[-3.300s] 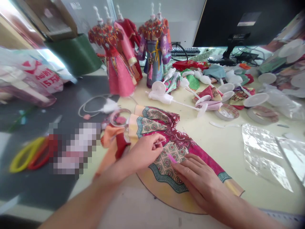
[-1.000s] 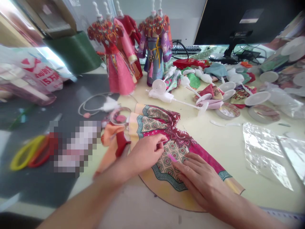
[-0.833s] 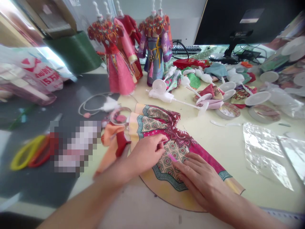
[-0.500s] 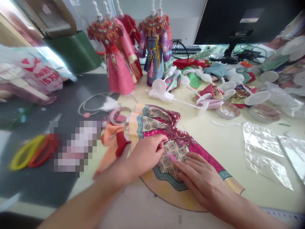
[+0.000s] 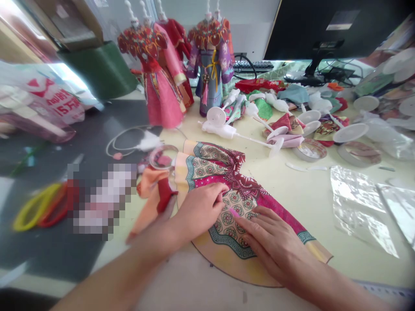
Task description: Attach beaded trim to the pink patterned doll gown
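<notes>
A patterned magenta, cream and teal doll skirt (image 5: 235, 203) lies spread on the pale table, its left part gathered in folds. On its middle rests my left hand (image 5: 202, 207), fingers curled and pressed together; whatever they may hold is hidden. My right hand (image 5: 272, 237) lies flat on the lower right of the cloth, fingers stretched out, with nothing seen in it. A small pink strip (image 5: 234, 213) shows at the tip of its thumb. Left of the skirt is an orange and red cloth piece (image 5: 151, 194).
Dressed doll figures (image 5: 164, 97) stand at the back beside a green bin (image 5: 100, 71). White doll bodies (image 5: 220, 129), tape rolls (image 5: 309, 150) and a monitor (image 5: 324, 30) are to the right. Yellow-handled scissors (image 5: 37, 207) lie left, clear plastic bags (image 5: 359, 207) right.
</notes>
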Motion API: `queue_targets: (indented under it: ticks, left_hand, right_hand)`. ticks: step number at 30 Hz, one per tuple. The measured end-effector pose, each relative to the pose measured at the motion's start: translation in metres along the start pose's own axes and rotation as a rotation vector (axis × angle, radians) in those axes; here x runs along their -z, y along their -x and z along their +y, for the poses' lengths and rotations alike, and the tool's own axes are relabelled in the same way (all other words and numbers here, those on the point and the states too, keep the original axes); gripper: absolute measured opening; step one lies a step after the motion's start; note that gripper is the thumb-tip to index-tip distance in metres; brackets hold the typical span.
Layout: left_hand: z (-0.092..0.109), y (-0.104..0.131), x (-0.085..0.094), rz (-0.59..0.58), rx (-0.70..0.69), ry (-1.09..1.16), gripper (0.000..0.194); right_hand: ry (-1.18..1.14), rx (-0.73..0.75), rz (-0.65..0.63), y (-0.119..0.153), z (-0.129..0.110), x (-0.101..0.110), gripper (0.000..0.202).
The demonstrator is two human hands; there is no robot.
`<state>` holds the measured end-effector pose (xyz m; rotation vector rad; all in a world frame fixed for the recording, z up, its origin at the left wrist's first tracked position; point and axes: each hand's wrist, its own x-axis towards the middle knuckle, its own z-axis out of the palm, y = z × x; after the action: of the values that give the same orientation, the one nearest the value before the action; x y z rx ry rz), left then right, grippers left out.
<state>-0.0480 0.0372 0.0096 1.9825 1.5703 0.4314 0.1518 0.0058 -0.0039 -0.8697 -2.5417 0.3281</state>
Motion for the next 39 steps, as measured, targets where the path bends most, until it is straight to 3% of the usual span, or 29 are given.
queue_targets:
  ticks: [13, 26, 39]
  left_hand:
    - [0.007, 0.004, 0.006, 0.009, -0.016, 0.018, 0.035]
    - [-0.001, 0.001, -0.007, 0.041, -0.068, 0.030, 0.034]
    - [0.002, 0.000, -0.007, 0.053, -0.019, -0.042, 0.031]
  right_hand:
    - [0.003, -0.007, 0.014, -0.002, 0.001, 0.000, 0.026]
    - [0.007, 0.001, 0.011, -0.003, 0.000, 0.002, 0.027]
    - [-0.013, 0.015, 0.057, -0.004, -0.002, 0.006, 0.025]
